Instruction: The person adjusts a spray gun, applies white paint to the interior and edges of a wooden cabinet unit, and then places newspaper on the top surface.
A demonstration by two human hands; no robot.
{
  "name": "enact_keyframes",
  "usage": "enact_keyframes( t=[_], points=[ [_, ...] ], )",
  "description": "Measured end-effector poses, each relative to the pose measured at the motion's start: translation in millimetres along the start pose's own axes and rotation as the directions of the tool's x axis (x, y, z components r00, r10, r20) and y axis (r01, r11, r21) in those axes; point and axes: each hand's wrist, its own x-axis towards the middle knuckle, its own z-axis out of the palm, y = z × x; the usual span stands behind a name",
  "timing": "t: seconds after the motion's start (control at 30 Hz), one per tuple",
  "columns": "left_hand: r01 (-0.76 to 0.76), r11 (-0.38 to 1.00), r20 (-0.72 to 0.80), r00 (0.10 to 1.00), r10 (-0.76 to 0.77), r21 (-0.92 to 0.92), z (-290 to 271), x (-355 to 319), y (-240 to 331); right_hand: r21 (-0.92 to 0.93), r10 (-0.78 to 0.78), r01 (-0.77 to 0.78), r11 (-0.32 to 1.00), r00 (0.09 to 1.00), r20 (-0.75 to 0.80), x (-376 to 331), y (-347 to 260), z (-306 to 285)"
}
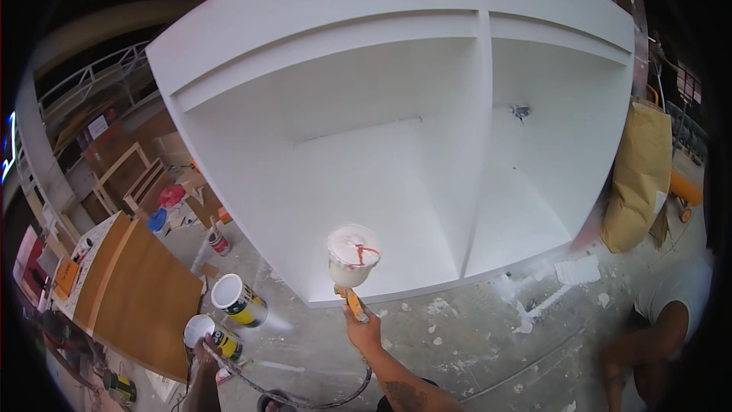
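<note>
Paint-splashed concrete floor runs under a big white two-bay wooden cabinet right ahead of me. My right hand is clenched around the yellow-handled spray gun with its white paint cup, aimed at the cabinet's near bottom edge. My left hand grips the rim of a small white-and-yellow paint tin low on the left, beside a second open tin. Both bays look evenly white, so I judge the coating mostly done; the near edge seems left.
</note>
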Motion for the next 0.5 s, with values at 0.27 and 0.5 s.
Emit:
enact_keyframes(
  t=[0.27,0.5],
  points=[
    [0.090,0.953,0.173,0.984,-0.040,-0.289,-5,87,84,-0.022,-0.007,0.006,1.000,0.999,-0.047,1,-1,-3],
    [-0.009,0.976,0.542,0.833,-0.112,0.215,-49,52,180,-0.005,0.192,-0.192,0.981,0.977,0.093,13,-39,-36]
  ],
)
